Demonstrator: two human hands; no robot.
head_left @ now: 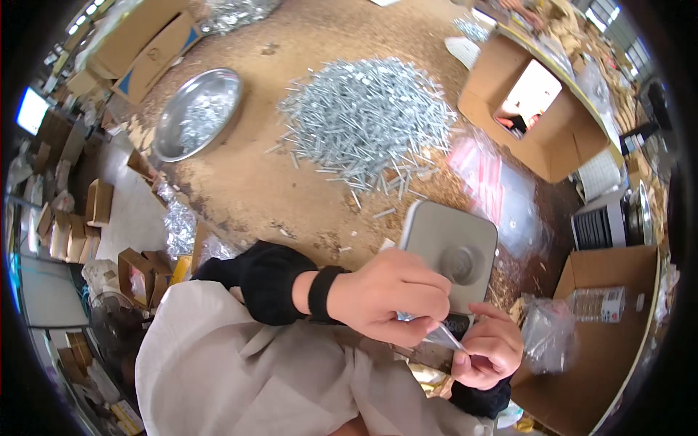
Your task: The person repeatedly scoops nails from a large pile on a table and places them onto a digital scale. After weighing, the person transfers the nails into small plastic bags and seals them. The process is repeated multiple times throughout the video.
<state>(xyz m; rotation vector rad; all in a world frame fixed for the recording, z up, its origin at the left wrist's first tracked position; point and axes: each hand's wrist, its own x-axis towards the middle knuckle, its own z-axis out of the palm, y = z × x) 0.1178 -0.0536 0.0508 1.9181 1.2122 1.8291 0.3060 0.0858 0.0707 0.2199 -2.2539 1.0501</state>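
My left hand (392, 294), with a black band on its wrist, is closed over the near edge of a grey digital scale (451, 225). My right hand (491, 349) is pinched just to the right and nearer. Between the two stretches a small clear plastic bag (445, 336), its edge gripped by the fingers of both. Its contents are mostly hidden by my left hand. Beyond the scale, a large heap of silvery screws or nails (367, 120) lies on the worn wooden table (254, 192). Flat clear bags with pink stripes (483, 178) lie right of the heap.
A steel bowl (161, 134) holding more metal pieces stands at the left. An open cardboard box (574, 149) with a bright screen-like panel tilts at the far right. Nearer right, another cardboard box (582, 378) holds plastic bags and a clear bottle (596, 304).
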